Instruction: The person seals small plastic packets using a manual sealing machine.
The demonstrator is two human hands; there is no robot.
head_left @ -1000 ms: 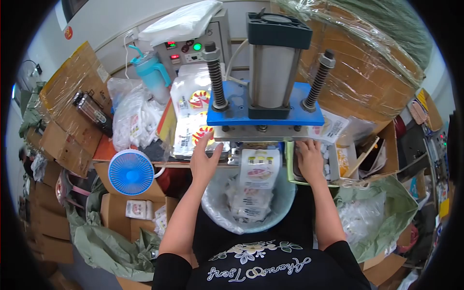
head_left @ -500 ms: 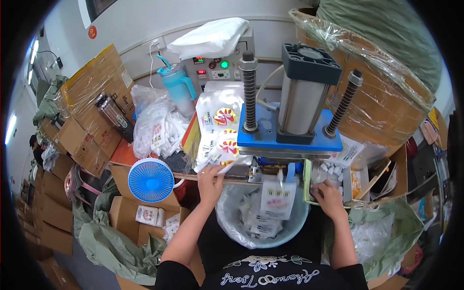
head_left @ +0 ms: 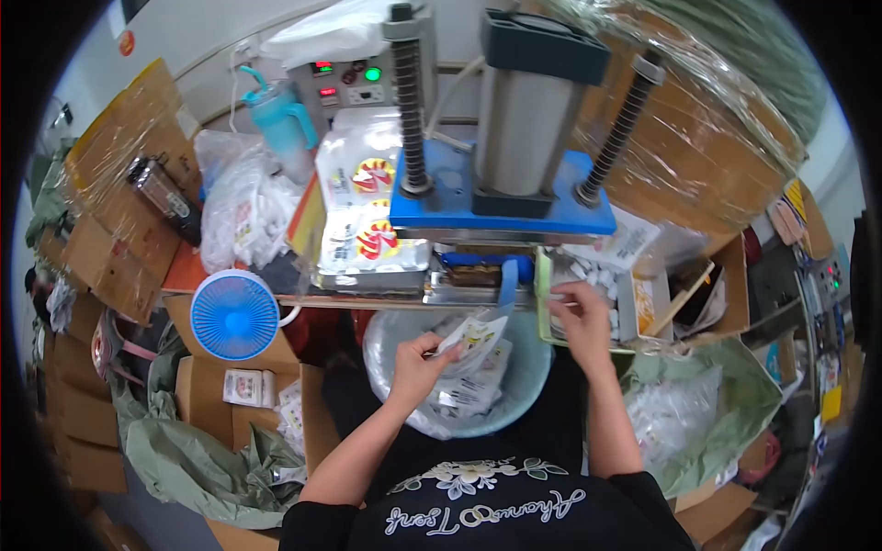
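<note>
My left hand (head_left: 421, 369) is closed on a small white printed pouch (head_left: 476, 340), held tilted above a lined bucket (head_left: 530, 386). More white printed pouches (head_left: 473, 390) lie inside that bucket. My right hand (head_left: 585, 323) is at a green-edged tray (head_left: 543, 312) of small white pieces (head_left: 595, 275). Its fingers are curled together; whatever they hold is too small to make out. In front of my hands stands a press with a blue plate (head_left: 514, 207), a blue strap (head_left: 508, 285) hanging below it. Left of the press lie silver printed pouches (head_left: 367, 237) in a stack.
A blue fan (head_left: 235, 315) stands at the bench's left edge, above an open carton (head_left: 207, 395). A turquoise tumbler (head_left: 280, 129) and a plastic bag of pouches (head_left: 248, 207) sit behind it. Right of the tray is a box of orange pieces (head_left: 649, 298).
My left hand has moved from the silver stack to above the bucket, carrying a pouch. The pouch seen below the press is no longer there. My right hand has lifted slightly; the view has shifted.
</note>
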